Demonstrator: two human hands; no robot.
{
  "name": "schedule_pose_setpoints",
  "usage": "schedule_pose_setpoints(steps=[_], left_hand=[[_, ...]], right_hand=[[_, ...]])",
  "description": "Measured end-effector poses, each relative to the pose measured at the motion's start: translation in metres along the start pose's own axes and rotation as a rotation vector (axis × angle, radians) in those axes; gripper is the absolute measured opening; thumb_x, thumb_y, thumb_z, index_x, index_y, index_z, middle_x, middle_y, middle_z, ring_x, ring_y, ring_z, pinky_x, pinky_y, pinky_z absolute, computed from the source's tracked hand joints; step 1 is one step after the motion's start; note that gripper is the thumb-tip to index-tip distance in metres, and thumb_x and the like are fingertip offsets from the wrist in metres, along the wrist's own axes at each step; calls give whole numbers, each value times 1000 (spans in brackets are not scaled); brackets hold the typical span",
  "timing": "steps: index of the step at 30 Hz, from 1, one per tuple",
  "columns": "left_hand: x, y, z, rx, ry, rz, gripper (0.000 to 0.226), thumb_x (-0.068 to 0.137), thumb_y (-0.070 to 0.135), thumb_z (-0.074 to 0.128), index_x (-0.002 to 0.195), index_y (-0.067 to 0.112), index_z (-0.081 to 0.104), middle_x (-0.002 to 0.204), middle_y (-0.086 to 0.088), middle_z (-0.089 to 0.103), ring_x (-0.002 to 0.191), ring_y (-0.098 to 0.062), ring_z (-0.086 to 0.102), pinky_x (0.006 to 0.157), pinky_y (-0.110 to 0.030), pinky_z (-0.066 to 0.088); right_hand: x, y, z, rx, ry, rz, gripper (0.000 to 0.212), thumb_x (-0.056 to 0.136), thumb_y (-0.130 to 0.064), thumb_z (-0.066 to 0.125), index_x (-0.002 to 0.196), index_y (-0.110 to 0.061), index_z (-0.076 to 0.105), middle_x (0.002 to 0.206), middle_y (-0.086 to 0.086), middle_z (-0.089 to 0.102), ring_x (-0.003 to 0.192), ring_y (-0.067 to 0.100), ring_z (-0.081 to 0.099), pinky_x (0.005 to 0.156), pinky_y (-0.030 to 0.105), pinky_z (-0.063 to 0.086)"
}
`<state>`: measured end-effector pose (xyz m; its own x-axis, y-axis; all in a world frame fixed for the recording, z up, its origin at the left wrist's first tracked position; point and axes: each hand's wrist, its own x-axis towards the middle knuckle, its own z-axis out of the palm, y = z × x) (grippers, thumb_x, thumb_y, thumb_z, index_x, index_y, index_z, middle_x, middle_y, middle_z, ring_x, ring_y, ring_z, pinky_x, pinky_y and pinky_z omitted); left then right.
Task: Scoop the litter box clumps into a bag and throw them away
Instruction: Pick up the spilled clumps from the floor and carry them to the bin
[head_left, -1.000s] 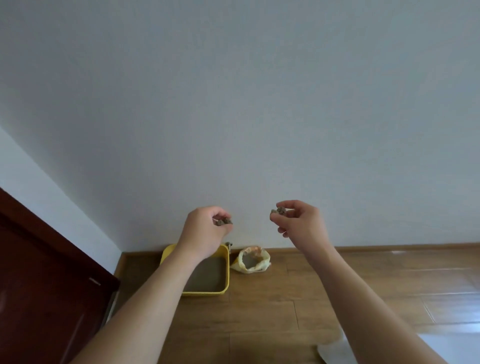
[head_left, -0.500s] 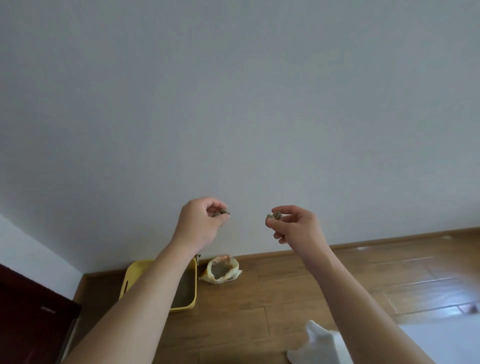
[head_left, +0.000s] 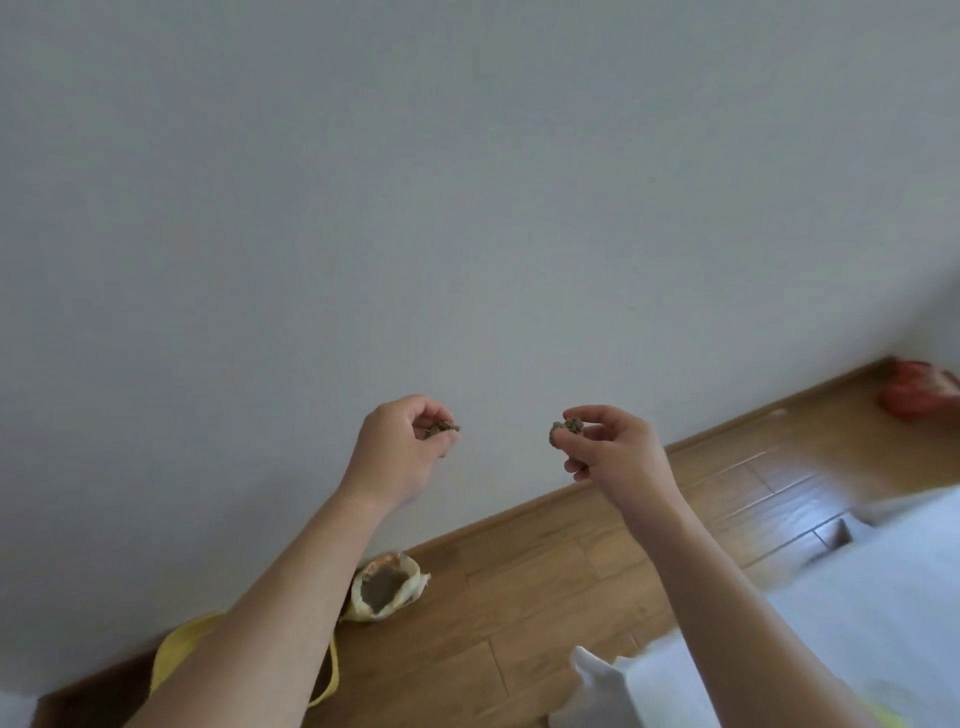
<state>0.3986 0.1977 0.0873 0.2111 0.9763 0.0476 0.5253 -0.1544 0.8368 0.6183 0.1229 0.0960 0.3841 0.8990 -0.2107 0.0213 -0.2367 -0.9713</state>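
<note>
Wood flooring (head_left: 545, 587) is occupied by a part-filled bag (head_left: 384, 592), clumps (head_left: 570, 426) are pinched in left hand (head_left: 397, 449) and right hand (head_left: 615, 457), so bagging and disposal are judged pending.

The left forearm (head_left: 270, 613) hides most of the yellow litter box (head_left: 174, 644).

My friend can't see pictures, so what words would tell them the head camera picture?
A person's left hand and right hand, raised before a plain white wall, each pinch a small grey-brown litter clump in the fingers. Below, on the brown wooden floor, stand an open pale plastic bag of grey litter and a yellow plastic litter box.
</note>
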Motion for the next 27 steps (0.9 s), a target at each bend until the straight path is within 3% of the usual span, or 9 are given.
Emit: schedule_pose_setpoints(steps=[5,9,13,15,22,27], left_hand=[[61,2,12,-76,-126,85,22,80,7,76,77,28,67,71,4,68,62,-12,61,65,-29,53],[98,9,23,-107,-262,164,23,80,6,75,76,27,67,71,3,68,61,-11,60,65,-27,51],[121,16,31,-109,-365,234,21,81,7,76,77,26,67,73,4,69,63,-8,61,63,-18,47],[125,19,35,-113,-413,256,20,82,8,75,79,26,67,76,4,70,66,-7,63,63,-14,47],[127,39,80,-140,-581,283,14,85,10,73,84,24,69,80,1,71,71,-12,66,68,-23,52],[124,73,131,-113,-652,353,12,87,11,70,92,22,70,80,3,70,70,-9,64,68,-20,50]], right_hand=[[17,-7,-2,28,186,10,20,82,-12,79,99,-16,71,78,5,70,55,13,60,59,28,51],[22,-13,-3,41,358,20,18,81,-11,78,97,-17,72,90,20,72,57,14,60,57,25,51],[18,-18,3,59,454,27,19,83,-7,76,100,-12,71,94,25,71,62,20,60,64,34,51],[13,-17,4,83,504,30,20,83,-7,76,102,-11,71,93,24,71,62,19,61,63,31,52],[-9,-10,-19,88,651,-3,18,84,-8,75,100,-15,72,80,12,74,59,17,62,63,30,55],[-8,1,-70,95,717,-7,18,85,-8,74,101,-15,71,84,16,73,58,15,62,62,27,56]])
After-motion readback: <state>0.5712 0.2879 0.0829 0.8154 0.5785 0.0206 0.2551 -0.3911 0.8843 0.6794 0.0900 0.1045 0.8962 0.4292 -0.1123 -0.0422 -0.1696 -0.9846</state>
